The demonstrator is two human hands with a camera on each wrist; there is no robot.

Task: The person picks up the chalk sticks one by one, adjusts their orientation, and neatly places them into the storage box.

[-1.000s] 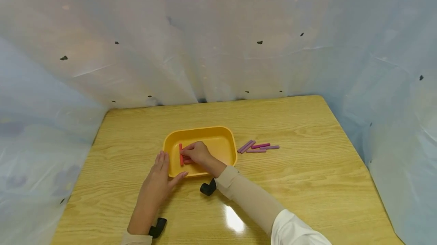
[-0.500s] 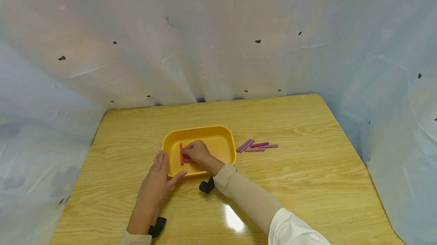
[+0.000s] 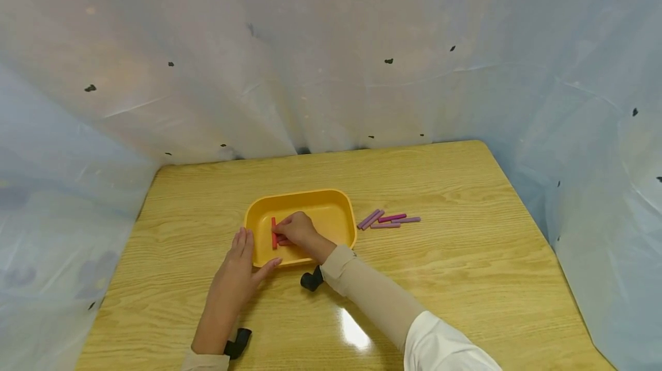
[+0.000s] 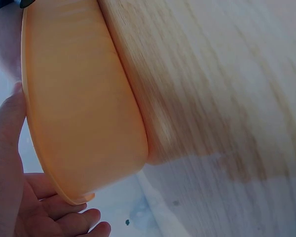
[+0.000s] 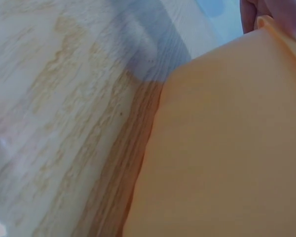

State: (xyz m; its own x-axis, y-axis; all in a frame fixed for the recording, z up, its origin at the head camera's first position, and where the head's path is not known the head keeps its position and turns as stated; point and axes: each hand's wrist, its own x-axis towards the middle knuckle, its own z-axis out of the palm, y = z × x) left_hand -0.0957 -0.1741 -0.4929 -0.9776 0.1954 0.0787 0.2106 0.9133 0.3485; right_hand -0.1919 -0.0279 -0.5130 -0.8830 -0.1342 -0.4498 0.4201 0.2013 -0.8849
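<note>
A shallow yellow tray sits on the wooden table. My left hand steadies its near left corner, long fingers extended along the left wall and thumb on the front rim; in the left wrist view the same hand lies against the rim. Inside the tray, my right hand pinches a thin red stick that lies front to back near the left wall. Beneath the right fingers, other short red sticks lie crosswise, partly hidden by the hand. The right wrist view shows mostly the tray's outer wall.
Right of the tray, several purple sticks and a magenta stick lie in a loose group on the table. Black wrist mounts show below both wrists. Pale plastic sheeting hangs around the back and sides.
Both hands keep nearly the same places, and the red stick lies almost as before. The whole head view has shifted very slightly.
</note>
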